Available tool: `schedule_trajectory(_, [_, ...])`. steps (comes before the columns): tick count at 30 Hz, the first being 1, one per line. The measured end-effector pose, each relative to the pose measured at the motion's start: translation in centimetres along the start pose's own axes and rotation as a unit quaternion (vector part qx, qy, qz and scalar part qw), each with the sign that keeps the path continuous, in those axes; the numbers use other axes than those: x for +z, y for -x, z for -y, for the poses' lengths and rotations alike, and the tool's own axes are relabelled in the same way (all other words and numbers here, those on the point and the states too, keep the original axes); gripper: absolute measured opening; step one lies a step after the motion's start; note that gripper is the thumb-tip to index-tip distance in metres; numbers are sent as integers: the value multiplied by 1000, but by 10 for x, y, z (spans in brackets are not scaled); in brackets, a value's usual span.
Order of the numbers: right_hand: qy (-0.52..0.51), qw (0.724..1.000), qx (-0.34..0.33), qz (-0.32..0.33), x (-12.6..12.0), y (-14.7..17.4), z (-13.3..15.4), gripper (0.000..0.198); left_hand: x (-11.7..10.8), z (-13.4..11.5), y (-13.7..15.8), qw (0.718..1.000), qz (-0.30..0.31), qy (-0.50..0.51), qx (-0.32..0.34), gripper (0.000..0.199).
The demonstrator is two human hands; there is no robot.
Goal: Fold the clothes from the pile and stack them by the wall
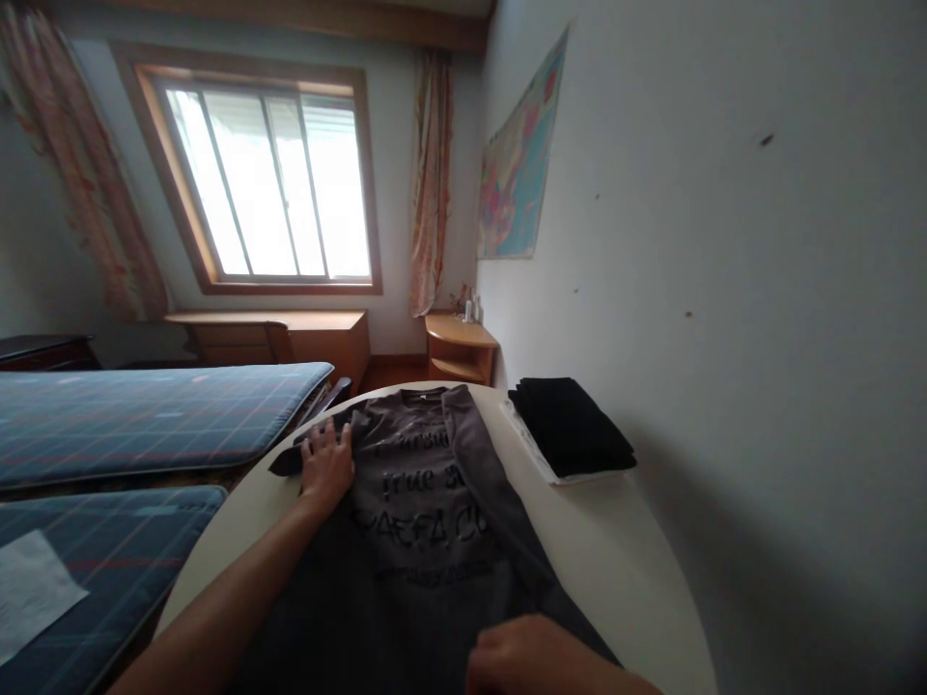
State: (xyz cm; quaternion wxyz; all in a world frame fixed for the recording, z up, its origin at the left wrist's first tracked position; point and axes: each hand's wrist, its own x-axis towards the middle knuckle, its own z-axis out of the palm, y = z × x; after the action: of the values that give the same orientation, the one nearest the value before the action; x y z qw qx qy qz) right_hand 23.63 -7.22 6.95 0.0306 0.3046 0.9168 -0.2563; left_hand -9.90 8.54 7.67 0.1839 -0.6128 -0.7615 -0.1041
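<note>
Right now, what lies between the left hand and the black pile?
In the head view: the shirt, a bare strip of table, then a white layer under the pile.

Lettering on the shirt (427,598): dark print runs across the chest in several lines, read from far to near. Farthest, beneath the collar, a small line is too faint to read. Next comes a larger line, legible only in part as "ursu". The following line appears to read "true s", its right end cut off by the folded sleeve (482,463). The largest line, in capitals, shows approximately "AEFA CO", likewise cut short at right. Nearest is a line of small script, illegible. The pale neck label (424,397) and the far wall map (518,169) carry no readable wording.
</note>
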Motion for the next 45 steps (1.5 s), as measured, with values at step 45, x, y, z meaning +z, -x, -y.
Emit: schedule_trajectory(45, [-189,981,39,18,-72,11,44,56,-14,-121,83,871,48,464,157,36])
